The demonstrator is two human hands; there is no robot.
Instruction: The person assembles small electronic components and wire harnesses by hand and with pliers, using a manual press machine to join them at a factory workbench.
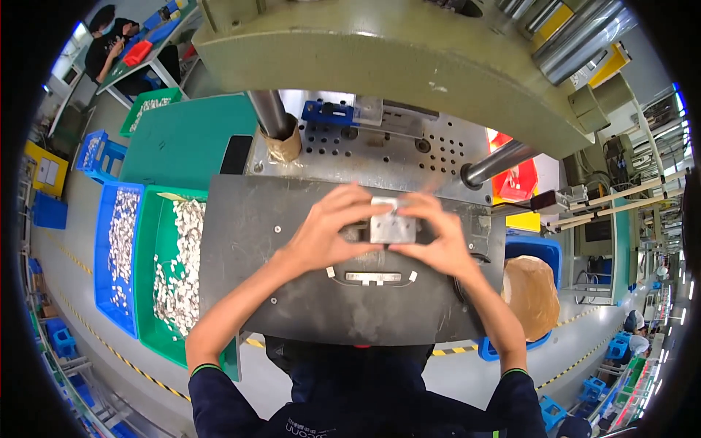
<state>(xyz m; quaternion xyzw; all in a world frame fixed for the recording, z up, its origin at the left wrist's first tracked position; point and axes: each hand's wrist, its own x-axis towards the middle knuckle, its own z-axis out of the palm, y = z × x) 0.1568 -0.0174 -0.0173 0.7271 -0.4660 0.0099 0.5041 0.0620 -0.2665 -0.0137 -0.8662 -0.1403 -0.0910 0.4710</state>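
Above the middle of the dark work plate (241,255), my left hand (328,228) and my right hand (440,237) grip a silver metal block (393,231) from opposite sides. Fingers curl over its upper edge while both thumbs press its lower edge. Small holes show in the block's face. A small pale part seems to sit at its top, too small to name. Nearer me on the plate lies a slim metal strip (373,278) with white pieces on it. Thin leads run from its two ends to small white connectors (413,277).
A press's thick beam (394,66) spans overhead on steel columns (272,117). Behind the plate is a perforated metal bed (328,150). Left stand green (150,292) and blue (109,306) bins of small white parts; right, a blue bin (556,255) holds brown paper. Another person (109,47) sits far left.
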